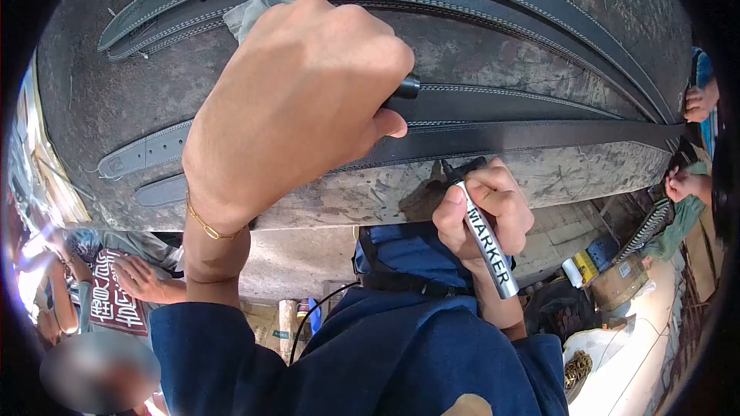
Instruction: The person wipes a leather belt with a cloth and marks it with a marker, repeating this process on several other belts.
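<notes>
Right hand [493, 212] grasping marker [486, 239], tip at lower belt [539, 137]; left hand [308, 85] clenched around black cylinder [408, 86].

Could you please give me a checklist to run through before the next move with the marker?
1. Marker gripped in the right hand: ok.
2. Marker's writing end turned toward the lowest leather strap: ok.
3. Marker tip touching that strap: cannot tell.
4. Left hand free: not ok, it grips a black cylindrical object.
5. That object identified: cannot tell, the fist hides most of it.
6. Other people's hands well away from the strap ends: not ok, one hand is close by at far right.
</notes>
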Tool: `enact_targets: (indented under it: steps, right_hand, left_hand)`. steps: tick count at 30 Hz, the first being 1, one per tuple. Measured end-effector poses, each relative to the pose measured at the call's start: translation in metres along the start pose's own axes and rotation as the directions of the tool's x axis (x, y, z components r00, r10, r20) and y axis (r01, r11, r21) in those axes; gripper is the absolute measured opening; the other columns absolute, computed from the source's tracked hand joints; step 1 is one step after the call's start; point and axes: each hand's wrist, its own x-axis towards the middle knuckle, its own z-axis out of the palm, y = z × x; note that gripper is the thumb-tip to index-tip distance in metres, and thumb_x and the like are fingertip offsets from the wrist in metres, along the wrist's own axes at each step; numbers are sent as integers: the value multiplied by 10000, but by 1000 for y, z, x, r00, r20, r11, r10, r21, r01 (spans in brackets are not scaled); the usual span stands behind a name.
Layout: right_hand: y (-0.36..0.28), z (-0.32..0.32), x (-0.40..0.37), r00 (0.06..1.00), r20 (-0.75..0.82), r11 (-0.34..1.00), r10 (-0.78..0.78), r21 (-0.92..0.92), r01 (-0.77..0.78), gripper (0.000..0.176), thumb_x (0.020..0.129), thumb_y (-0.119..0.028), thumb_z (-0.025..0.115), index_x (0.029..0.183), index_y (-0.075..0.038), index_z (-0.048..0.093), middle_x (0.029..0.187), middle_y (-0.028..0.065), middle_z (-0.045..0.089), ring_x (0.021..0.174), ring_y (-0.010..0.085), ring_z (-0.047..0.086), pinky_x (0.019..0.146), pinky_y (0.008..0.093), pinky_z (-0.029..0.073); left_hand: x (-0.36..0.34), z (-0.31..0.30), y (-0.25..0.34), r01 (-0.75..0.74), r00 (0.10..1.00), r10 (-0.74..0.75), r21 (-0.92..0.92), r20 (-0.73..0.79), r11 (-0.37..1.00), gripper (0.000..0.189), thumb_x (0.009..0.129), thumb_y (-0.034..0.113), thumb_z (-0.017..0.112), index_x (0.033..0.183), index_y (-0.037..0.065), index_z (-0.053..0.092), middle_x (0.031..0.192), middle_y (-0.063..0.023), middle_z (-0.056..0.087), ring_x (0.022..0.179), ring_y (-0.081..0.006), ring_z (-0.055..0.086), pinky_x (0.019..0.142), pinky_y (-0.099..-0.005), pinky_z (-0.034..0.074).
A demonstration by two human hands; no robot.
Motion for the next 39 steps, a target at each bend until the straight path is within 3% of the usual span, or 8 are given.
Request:
enact_targets:
  steps: [4,6,9,34,39]
  right_hand:
    - [-2,1,3,999,36,999,23,-31,-22,211,828,-37,661,797,-5,455,660,116,550,502,180,485,470,306,398]
    - [1,3,6,999,-19,999,-37,-24,37,248,773,-17,704,698,-4,468,581,108,530,435,177,478,397,271,370]
    - [3,4,3,995,-90,999,-42,7,43,256,768,-19,708,691,-10,465,578,99,524,441,174,479,400,272,371]
    - [0,1,4,997,-73,997,-4,-76,-2,237,768,-9,687,702,-3,460,567,90,511,432,178,459,403,285,375]
    - [4,0,0,992,-113,998,-58,-38,54,214,771,-2,669,729,0,459,584,98,511,432,176,456,399,284,367]
  left_hand:
    - [0,0,0,-1,1000,1,-12,12,1000,370,578,296,839,795,66,647,739,-49,607,782,-297,632,708,-415,462]
    - [0,0,0,0,1000,1,-16,11,1000,369,579,297,838,795,67,646,740,-50,607,785,-299,632,709,-416,462]
    - [0,-1,0,-4,1000,4,-7,1,1000,370,582,299,837,795,65,645,741,-51,609,780,-304,633,706,-417,463]
    - [0,0,-2,-5,1000,5,-54,13,999,365,598,290,831,794,58,629,747,-55,611,759,-305,630,680,-415,465]
    - [1,1,-1,-18,1000,18,-44,-11,999,365,593,285,833,786,55,626,738,-56,606,757,-302,631,682,-414,465]
